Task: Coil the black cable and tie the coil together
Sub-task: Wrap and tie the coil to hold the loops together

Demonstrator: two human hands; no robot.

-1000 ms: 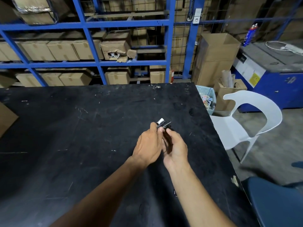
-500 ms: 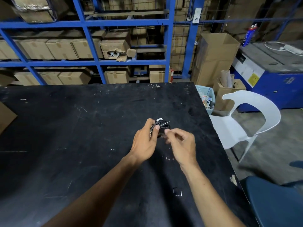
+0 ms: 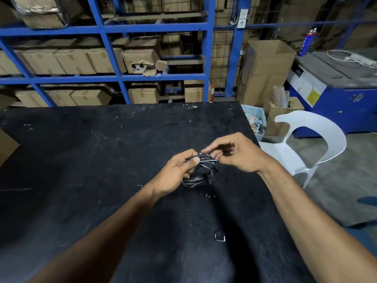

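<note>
The black cable [image 3: 201, 172] is wound into a small round coil and held just above the black table [image 3: 85, 160]. My left hand [image 3: 176, 172] grips the coil's left side, thumb pressed across the strands. My right hand [image 3: 236, 153] is at the coil's top right, thumb and forefinger pinching a strand or the cable end there; the other fingers are spread. The far side of the coil is partly hidden by my fingers.
A small black square piece with a white edge [image 3: 220, 236] lies on the table near me. A white plastic chair [image 3: 306, 144] stands off the table's right edge, with a bin [image 3: 256, 121] and cardboard boxes [image 3: 265, 68] behind it. Blue shelving [image 3: 114, 76] lines the back.
The coil has opened out into a visible ring. My right hand has moved up and to the right of it, while my left hand keeps its hold.
</note>
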